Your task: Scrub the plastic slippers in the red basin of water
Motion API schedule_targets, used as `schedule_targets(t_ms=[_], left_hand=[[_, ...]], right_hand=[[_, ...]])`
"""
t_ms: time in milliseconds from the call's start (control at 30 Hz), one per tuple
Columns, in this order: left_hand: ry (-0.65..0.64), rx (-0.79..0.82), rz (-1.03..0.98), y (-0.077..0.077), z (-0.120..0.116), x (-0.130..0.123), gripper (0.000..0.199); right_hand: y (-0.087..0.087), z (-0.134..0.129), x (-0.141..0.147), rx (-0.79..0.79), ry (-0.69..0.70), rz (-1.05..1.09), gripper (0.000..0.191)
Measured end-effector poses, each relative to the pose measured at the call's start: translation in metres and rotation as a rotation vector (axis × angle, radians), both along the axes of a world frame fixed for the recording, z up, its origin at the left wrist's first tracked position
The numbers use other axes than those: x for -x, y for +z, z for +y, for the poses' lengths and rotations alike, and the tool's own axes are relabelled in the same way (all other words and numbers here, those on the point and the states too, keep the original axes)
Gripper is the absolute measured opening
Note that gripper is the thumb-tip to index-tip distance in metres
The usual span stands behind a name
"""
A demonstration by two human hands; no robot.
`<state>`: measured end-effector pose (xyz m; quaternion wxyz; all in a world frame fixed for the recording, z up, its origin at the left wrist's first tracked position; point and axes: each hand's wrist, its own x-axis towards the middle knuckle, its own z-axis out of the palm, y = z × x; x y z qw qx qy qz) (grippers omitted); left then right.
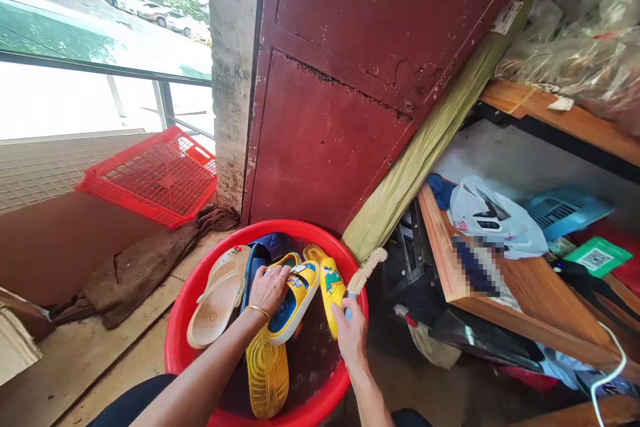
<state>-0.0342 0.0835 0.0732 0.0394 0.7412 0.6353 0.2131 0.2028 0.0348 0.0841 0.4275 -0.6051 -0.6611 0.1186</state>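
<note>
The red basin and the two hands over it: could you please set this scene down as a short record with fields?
Left hand: touching the yellow-and-blue sandal; whether it grips is unclear
Right hand: holding a brush, pale bristles pointing up
Container: red basin with dark liquid
Also in basin: beige clog, yellow shoe with a green figure, yellow ribbed sole
Behind basin: dark red door
Left of door: red crate, tilted
</note>
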Motion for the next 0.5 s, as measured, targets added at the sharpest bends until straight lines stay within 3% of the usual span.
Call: schedule_targets(t_ms=[167, 267, 367, 500], left_hand=[[-0.141, 0.021, 0.025, -0.008, -0.009, -0.012, 0.027], [-0.245, 0.048, -0.1, -0.007, -0.015, -0.015, 0.041], [-0.235, 0.094, -0.403, 0.002, -0.022, -0.015, 0.036], [-0.327, 0.334, -1.126, 0.017, -0.04, -0.013, 0.047]], right_hand=[[0.008, -0.004, 0.02, -0.025, 0.046, 0.07, 0.026], [0.007, -0.006, 0.036, -0.059, 0.096, 0.073, 0.028], [0.009, -0.008, 0.05, -0.081, 0.144, 0.106, 0.027], [0.021, -0.013, 0.06, -0.113, 0.217, 0.15, 0.024]])
